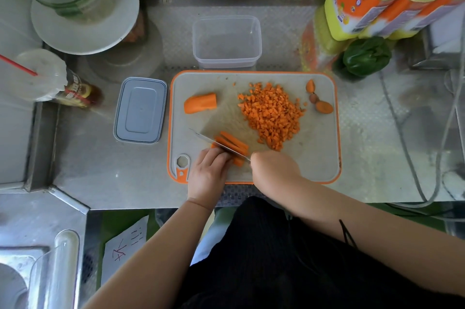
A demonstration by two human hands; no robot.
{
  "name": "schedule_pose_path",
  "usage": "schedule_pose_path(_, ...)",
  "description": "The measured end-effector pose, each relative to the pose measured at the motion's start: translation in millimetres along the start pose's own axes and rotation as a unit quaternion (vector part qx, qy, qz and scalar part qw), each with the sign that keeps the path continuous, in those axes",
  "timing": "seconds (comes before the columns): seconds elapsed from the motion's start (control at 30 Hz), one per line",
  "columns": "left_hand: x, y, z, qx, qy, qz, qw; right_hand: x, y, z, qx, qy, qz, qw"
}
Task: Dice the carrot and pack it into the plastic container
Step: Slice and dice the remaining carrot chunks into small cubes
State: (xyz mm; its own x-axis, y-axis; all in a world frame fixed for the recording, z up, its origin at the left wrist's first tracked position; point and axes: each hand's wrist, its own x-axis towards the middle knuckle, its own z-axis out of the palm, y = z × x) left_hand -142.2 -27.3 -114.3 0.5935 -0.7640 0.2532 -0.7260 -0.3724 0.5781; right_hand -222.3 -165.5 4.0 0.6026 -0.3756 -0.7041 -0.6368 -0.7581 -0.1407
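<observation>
- On the cutting board (319, 157): left hand (207, 172) fingers curled, pressing carrot strips (232, 144).
- Right hand (273, 167) fingers clamped around knife (221, 145), blade across strips.

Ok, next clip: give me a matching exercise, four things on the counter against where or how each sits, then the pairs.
Things:
1. container
2. lid
3. diced pile
4. carrot strips

Places or states:
A. under the knife, steadied by the left hand
B. heaped on the right half of the board
C. flat on the counter, left of the board
D. empty, behind the board

Pairs: 1-D, 2-C, 3-B, 4-A

The right hand holds the knife.
</observation>
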Motion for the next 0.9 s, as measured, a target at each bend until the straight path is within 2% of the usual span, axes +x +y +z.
schedule_pose_path(0.2,0,0,0,0.0,-0.005,0.005,1.0,9,-1,11,0.023,0.009,0.001,1.0)
schedule_pose_path(0.4,0,-2,-7,0.029,-0.024,0.029,0.999,18,15,11,0.094,-0.009,0.0,0.996)
schedule_pose_path(0.7,3,-1,-13,0.042,-0.032,0.049,0.997,-2,14,22,0.031,0.068,-0.043,0.996)
schedule_pose_path(0.9,4,0,-11,0.028,-0.024,0.04,0.999,1,6,16,0.016,0.028,-0.008,0.999)
